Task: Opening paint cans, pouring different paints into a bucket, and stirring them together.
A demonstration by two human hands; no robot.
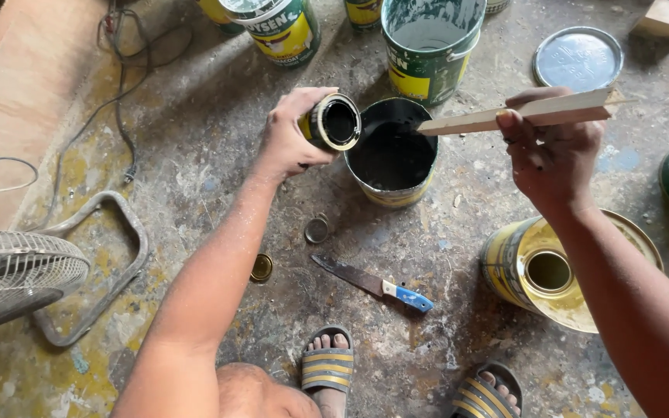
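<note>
The left hand (292,135) grips a small tin (331,122) tipped on its side, its mouth at the rim of the open can of black paint (391,155). The right hand (553,151) clasps a wooden stirring stick (516,116) reaching into that can. A blue-handled knife (373,284) lies on the floor just below the can.

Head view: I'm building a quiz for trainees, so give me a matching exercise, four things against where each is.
Things:
1. small can
2. wooden stick
3. knife
4. round lid

Places:
A. lying on the floor between the sandalled feet and the dark-filled can
B. tilted in the left hand
C. flat on the floor, upper right
D. held in the right hand, tip in the dark-filled can

Pairs: 1-B, 2-D, 3-A, 4-C
</note>
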